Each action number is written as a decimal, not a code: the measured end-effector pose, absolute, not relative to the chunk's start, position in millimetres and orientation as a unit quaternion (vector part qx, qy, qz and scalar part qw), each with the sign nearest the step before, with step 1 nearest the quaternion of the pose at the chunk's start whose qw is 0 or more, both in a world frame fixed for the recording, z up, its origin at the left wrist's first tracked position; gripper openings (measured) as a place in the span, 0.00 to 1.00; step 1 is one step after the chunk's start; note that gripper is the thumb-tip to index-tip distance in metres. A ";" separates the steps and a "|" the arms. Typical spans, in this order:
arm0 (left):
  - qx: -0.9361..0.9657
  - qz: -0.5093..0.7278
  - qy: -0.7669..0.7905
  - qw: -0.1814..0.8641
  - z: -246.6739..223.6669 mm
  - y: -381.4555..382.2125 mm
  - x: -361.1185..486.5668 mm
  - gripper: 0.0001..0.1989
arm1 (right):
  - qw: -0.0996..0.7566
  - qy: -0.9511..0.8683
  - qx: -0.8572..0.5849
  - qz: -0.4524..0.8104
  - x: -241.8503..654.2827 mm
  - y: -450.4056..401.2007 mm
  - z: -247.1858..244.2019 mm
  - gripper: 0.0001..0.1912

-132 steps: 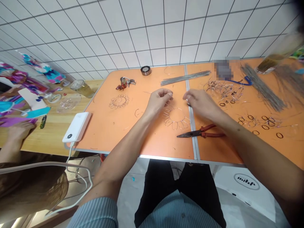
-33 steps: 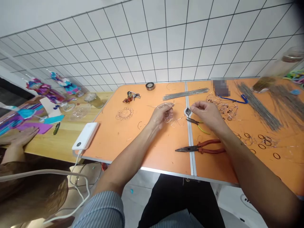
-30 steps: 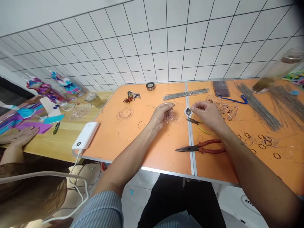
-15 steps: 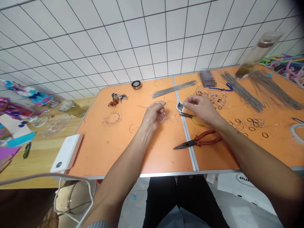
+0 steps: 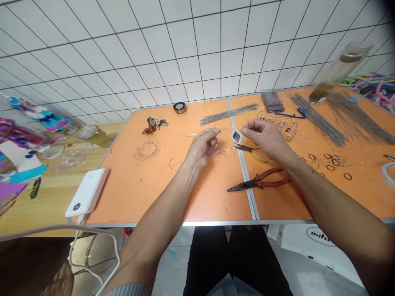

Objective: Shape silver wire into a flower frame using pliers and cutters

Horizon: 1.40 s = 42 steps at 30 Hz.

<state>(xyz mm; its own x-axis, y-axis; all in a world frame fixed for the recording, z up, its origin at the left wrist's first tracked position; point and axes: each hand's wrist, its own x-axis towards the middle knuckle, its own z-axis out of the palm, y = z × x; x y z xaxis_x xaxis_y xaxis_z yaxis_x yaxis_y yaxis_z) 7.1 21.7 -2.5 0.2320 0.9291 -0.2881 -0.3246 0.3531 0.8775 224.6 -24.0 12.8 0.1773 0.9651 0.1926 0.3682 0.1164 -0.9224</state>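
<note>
My left hand (image 5: 205,144) is closed in a pinch on a thin copper-coloured wire (image 5: 226,154), whose looped part hangs just beyond the fingers over the orange table. A straight length of wire sticks out to the left of this hand. My right hand (image 5: 262,135) pinches thumb and forefinger together close to the table's seam; a faint strand seems to run between the two hands. Below the right hand lie small pliers with yellow-green handles (image 5: 259,158) and, nearer me, red-handled long-nose pliers (image 5: 259,181). A looped wire ring (image 5: 147,150) rests to the left.
Bundles of straight wires (image 5: 228,114) lie at the back, with more wire bundles (image 5: 321,119) at right. A tilted-looking glass bottle (image 5: 324,90), dark rings (image 5: 347,176), a tape roll (image 5: 180,107), a wire figure (image 5: 154,125) and a white power bank (image 5: 87,192) surround the work. Another person's hand (image 5: 8,203) shows far left.
The view has shifted slightly. Both hands keep their pinches in nearly the same places; the right fingers have tightened up a little. Nothing on the table has been moved.
</note>
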 end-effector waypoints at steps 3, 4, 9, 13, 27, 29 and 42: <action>0.361 0.449 0.428 0.697 -3.3 21.4 6.8 0.19 | 0.493 -0.565 -0.587 0.304 225.7 -23.0 9.7 0.08; 0.365 0.450 0.425 0.695 -3.5 21.5 6.6 0.19 | 0.495 -0.563 -0.587 0.305 226.2 -22.6 9.1 0.08; 0.370 0.454 0.406 0.701 -3.9 21.8 5.7 0.18 | 0.507 -0.554 -0.587 0.303 227.9 -21.8 10.2 0.09; 0.367 0.459 0.410 0.697 -1.6 20.5 6.4 0.18 | 0.502 -0.558 -0.581 0.315 228.1 -21.6 12.6 0.10; 0.373 0.446 0.425 0.694 -0.4 20.7 4.2 0.20 | 0.474 -0.562 -0.574 0.362 236.0 -19.0 9.3 0.14; 0.371 0.446 0.421 0.697 -2.0 22.5 3.4 0.21 | 0.482 -0.548 -0.578 0.365 237.1 -17.9 8.2 0.14; 0.391 0.422 0.403 0.712 2.0 14.9 5.7 0.15 | 0.571 -0.502 -0.534 0.370 245.1 -18.0 17.9 0.04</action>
